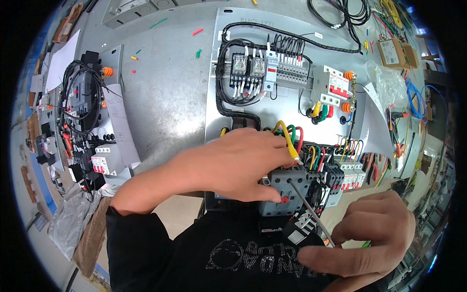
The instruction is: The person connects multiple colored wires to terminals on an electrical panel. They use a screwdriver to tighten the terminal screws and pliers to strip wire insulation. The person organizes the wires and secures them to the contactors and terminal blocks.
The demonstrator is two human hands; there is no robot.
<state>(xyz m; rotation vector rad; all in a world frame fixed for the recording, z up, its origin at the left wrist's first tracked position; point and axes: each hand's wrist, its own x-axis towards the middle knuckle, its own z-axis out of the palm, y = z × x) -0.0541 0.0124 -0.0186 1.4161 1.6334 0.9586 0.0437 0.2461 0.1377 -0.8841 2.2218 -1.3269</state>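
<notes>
A grey contactor (284,185) sits at the near edge of a metal mounting plate (292,119). My left hand (243,163) spans it, thumb on its front and fingers at its far side beside the wires. The ends of those fingers are partly hidden. A thick yellow wire (287,136) with a bare lug arches down by my fingertips, next to a green wire (292,131) and a red wire (299,138). My right hand (367,238) grips a screwdriver (311,211); its handle is hidden in the fist. The shaft slants up-left, its tip at a contactor terminal.
On the plate are relays (248,65), terminal blocks (292,73) and a breaker (331,85). Small breakers (351,175) stand right of the contactor. A second wired assembly (82,112) lies left. Pliers (372,168), a plastic bag (389,85) and a cardboard box (396,53) are right.
</notes>
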